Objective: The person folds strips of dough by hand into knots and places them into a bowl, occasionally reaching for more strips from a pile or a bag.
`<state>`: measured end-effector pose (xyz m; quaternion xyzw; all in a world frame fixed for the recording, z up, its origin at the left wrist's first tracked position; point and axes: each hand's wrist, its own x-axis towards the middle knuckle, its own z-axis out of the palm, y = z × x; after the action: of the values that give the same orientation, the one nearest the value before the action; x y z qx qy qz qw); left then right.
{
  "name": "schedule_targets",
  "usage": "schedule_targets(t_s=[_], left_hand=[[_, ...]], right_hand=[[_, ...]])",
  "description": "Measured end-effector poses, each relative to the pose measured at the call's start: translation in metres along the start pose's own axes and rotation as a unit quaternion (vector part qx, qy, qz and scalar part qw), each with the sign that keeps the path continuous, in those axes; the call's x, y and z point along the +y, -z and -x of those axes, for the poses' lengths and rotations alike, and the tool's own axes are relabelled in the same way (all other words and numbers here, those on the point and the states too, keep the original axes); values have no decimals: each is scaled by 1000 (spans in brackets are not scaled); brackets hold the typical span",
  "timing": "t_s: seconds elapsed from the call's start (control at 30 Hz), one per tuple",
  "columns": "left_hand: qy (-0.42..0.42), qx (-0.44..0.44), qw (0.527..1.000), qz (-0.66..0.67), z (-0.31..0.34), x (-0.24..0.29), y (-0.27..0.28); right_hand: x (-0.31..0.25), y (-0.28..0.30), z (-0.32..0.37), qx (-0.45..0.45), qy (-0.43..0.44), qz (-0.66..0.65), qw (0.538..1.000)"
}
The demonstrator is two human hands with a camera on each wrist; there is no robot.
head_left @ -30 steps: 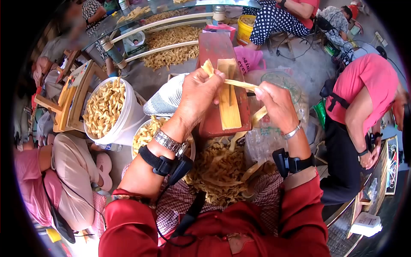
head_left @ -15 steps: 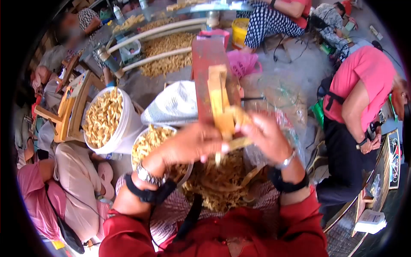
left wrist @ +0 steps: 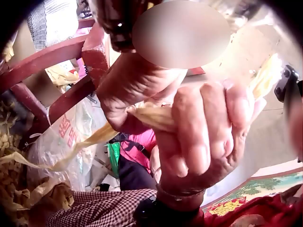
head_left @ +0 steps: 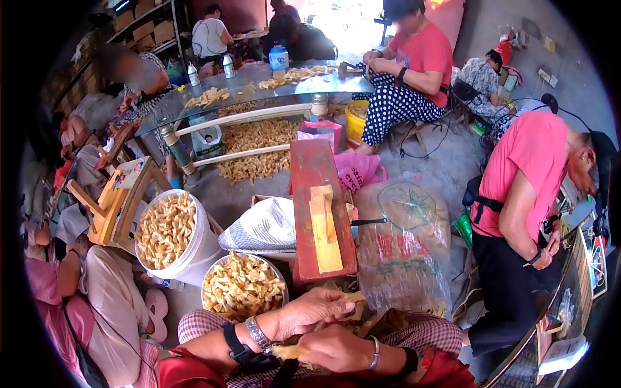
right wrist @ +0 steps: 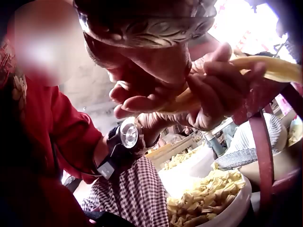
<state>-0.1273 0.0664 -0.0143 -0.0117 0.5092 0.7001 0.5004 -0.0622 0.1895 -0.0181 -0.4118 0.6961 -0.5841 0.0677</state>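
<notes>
In the head view both hands are low over the lap, close together, working one pale yellow, pliable strip (left wrist: 154,117). My left hand (head_left: 312,314), with a watch at its wrist, pinches the strip between thumb and fingers. The right hand (head_left: 337,348), with a bracelet, curls its fingers round the strip; a flat end (head_left: 290,352) sticks out to the left. In the left wrist view a long tail (left wrist: 92,138) hangs toward a heap of strips (left wrist: 19,194). A small white bucket (right wrist: 244,201) holds short, bunched yellow pieces (head_left: 240,284).
Ahead stands a red wooden bench (head_left: 310,165) bearing a yellow wood block (head_left: 328,252). A large white bucket (head_left: 208,252) of similar pieces is at the left. A clear plastic bag (head_left: 404,242) lies right of the bench. Beyond is a glass table (head_left: 249,90), with people seated around.
Both hands came down from above the bench to the lap, bringing the strip, once stretched between them, close together. The head view tilted up, showing more of the room.
</notes>
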Motion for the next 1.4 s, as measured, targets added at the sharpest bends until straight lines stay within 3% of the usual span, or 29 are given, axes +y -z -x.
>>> schedule_targets(t_s=[0.03,0.07,0.1,0.13,0.17,0.2,0.23,0.3,0.33,0.37,0.43,0.47,0.53,0.67,0.7,0.77,0.8,0.83,0.9,1.0,1.1,1.13,1.23,1.37,1.4], left_hand=[[-45,5,999,2,-4,-3,4],[-89,11,996,4,-8,-4,8],[-130,-44,990,-23,-4,-1,19],[-145,-40,987,-64,-2,4,17],[-159,-36,981,-106,0,9,13],[-153,-43,973,-171,6,16,14],[-183,-30,957,-223,10,19,11],[-245,-3,913,-326,19,28,5],[-212,40,900,-379,31,39,-1],[-327,103,817,-463,37,45,-2],[-414,186,655,-604,38,46,0],[-452,180,635,-600,39,46,-2],[-524,164,593,-589,43,48,-10],[-442,122,643,-613,41,45,3],[-410,124,693,-580,41,45,4],[-339,125,784,-505,38,43,9],[-356,42,880,-312,31,40,12],[-302,-45,939,-156,31,40,17],[-263,-52,963,-34,34,41,9],[-241,-149,958,41,43,48,-4],[-271,-71,955,-95,38,43,-5],[-320,-46,935,-144,32,38,-4],[-428,46,780,-455,27,36,5],[-467,92,757,-448,29,36,-9],[-448,78,780,-430,26,35,-6]], right_hand=[[-1,4,2,46,-20,-20,999],[8,10,-2,142,52,-22,988],[2,14,6,233,-87,-82,965],[-5,25,-5,325,-93,-59,939],[5,36,-8,387,-63,62,918],[12,43,-9,402,-72,65,911],[15,45,-10,416,-83,67,903],[9,40,-15,390,-200,-104,893],[5,39,-16,370,-256,-187,873],[4,41,-16,345,-276,-205,873],[0,51,-16,295,-315,-239,870],[0,52,-18,297,-309,-266,863],[1,60,-17,231,-309,-228,894],[12,75,-10,112,-312,-238,913],[12,76,-11,90,-307,-248,914],[13,71,-14,126,-216,-94,964],[13,69,-15,143,-167,-16,975],[11,69,-14,150,-167,-23,974],[2,70,-12,164,-165,-37,972],[8,70,-8,187,-124,-70,972],[16,71,-3,184,-128,-105,969],[20,70,-2,187,-140,-119,965],[16,65,-3,198,-172,-169,950],[22,60,-4,210,-181,-210,937],[21,59,-6,223,-174,-192,940]])
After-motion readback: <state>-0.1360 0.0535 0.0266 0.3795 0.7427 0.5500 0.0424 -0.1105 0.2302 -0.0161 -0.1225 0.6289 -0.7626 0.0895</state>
